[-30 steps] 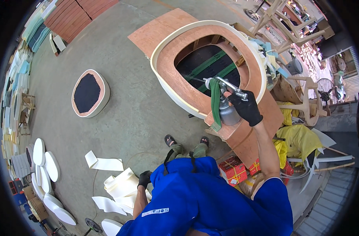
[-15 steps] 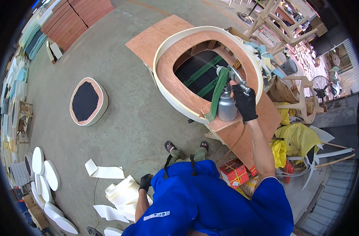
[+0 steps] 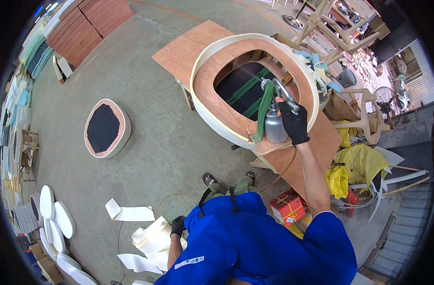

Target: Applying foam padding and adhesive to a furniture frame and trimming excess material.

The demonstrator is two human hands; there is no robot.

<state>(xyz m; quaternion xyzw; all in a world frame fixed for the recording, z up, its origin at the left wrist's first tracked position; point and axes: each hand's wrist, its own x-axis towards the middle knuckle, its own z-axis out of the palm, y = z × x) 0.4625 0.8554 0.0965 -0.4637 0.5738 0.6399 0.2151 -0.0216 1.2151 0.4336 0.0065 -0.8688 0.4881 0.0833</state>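
My right hand (image 3: 294, 124), in a black glove, grips a metal spray gun (image 3: 275, 118) with a silver cup, its nozzle aimed at the inner face of a large round wooden frame (image 3: 212, 90). A faint mist shows at the nozzle. The frame has a cream foam band around its rim and green webbing straps (image 3: 248, 88) across its dark opening. It rests on a plywood table (image 3: 183, 47). My left hand (image 3: 178, 226), also in a black glove, hangs low by my side above white foam strips (image 3: 152, 237) on the floor; whether it touches them is unclear.
A smaller round frame with a black centre (image 3: 104, 128) lies on the concrete floor to the left. White foam pieces (image 3: 55, 216) lie at the lower left, foam stacks (image 3: 91, 21) at the back. A red box (image 3: 288, 207), yellow sheeting (image 3: 357, 164) and wooden chair frames (image 3: 335, 23) crowd the right.
My right hand has carried the spray gun a little upward and to the right along the frame's rim. My left hand has stayed low by the foam strips.
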